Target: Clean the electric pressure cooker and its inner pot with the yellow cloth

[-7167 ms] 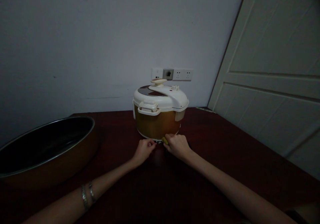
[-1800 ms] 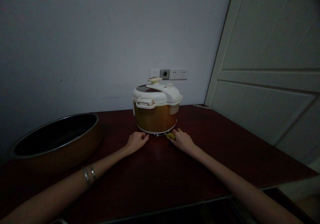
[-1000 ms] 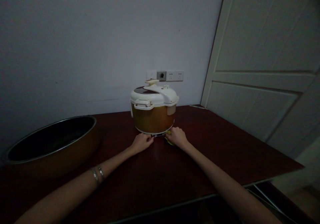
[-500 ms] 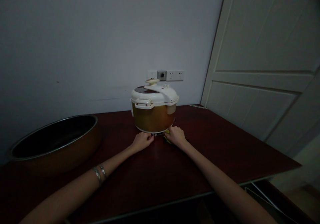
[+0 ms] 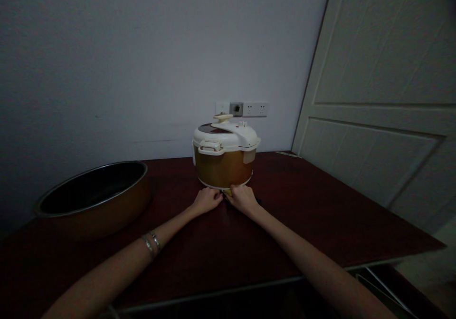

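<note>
Right hand (image 5: 243, 199) pinched yellow cloth (image 5: 227, 192) at cooker (image 5: 223, 168) base; left hand (image 5: 207, 200) curled alongside, grip unclear. Worktop (image 5: 320, 209) ran wide toward right edge

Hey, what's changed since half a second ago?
The right bare hand, holding a small yellow item, moved left by the base of the round, gold, white-lidded cooker, closer to the left bare hand. That hand, the cooker and the round, dark-lined, shiny-rimmed pot stayed put.

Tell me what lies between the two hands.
What seems a yellow cloth, held in the right hand and partly hidden by it, in front of the cooker; the head view shows it.
</note>
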A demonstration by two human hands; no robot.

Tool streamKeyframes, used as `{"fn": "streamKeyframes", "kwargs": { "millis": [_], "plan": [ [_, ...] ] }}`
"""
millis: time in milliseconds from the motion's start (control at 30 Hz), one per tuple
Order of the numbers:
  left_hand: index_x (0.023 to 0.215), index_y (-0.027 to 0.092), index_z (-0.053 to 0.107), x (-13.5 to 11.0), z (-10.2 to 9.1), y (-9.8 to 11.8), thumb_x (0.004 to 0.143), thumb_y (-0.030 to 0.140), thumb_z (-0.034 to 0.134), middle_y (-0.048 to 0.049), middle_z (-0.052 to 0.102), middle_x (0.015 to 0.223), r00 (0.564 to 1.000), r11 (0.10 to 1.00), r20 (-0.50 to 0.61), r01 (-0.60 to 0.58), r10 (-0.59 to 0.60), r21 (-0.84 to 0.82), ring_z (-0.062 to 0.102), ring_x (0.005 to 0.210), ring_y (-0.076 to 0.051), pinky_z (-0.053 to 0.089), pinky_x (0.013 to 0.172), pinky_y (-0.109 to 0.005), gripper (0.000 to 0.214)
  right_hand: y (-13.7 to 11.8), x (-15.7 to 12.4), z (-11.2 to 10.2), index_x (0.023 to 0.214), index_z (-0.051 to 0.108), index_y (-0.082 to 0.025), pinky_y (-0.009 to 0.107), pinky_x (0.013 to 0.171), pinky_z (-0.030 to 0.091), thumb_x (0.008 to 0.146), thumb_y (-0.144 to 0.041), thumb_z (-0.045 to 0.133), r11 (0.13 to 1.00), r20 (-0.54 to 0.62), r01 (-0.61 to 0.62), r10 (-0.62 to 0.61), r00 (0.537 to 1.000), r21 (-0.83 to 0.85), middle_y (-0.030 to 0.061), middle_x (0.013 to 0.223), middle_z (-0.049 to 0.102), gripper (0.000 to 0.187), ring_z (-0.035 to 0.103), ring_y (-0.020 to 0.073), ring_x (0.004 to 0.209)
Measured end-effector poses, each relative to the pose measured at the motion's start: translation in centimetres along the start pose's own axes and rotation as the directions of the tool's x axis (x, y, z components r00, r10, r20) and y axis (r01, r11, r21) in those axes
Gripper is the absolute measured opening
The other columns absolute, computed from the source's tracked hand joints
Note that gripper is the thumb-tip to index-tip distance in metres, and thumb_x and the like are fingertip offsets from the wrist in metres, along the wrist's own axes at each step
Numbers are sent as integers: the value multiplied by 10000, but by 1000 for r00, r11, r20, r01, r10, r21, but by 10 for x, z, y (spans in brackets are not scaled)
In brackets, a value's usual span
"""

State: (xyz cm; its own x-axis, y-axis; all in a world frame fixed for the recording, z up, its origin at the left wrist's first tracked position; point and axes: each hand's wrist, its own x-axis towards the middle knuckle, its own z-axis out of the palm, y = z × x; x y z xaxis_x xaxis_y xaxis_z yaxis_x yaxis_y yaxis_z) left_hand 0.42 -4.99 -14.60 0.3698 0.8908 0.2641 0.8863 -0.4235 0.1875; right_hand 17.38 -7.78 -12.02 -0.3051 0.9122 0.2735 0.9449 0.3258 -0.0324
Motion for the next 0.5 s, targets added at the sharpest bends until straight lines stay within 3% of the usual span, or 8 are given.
{"fn": "streamKeyframes", "kwargs": {
  "millis": [133,333,500],
  "plan": [
    [719,192,643,-1,-2,1,834,337,428,-44,659,705,1000,1000,11,0,0,18,589,661,-171,319,572,-246,284,-4,6,2,916,671,-124,319,709,481,895,-367,418,1000,4,-25,26,1000,-17,172,899,683,352,661,269,868],
    [724,191,648,-2,-3,1,837,336,429,-46,667,716,1000,999,23,4,-5,38,605,688,-176,347,601,-248,286,22,5,-2,907,687,-87,343,706,484,873,-333,437,993,-6,-108,108,994,-39,219,952,669,352,662,297,860],
    [736,193,655,-1,-4,3,836,320,421,-49,672,728,1000,999,29,4,-5,43,608,691,-184,351,592,-252,285,9,2,-1,930,684,-135,311,736,475,863,-411,468,1000,3,2,-2,1000,-14,171,956,682,357,655,265,894]
  ]
}}
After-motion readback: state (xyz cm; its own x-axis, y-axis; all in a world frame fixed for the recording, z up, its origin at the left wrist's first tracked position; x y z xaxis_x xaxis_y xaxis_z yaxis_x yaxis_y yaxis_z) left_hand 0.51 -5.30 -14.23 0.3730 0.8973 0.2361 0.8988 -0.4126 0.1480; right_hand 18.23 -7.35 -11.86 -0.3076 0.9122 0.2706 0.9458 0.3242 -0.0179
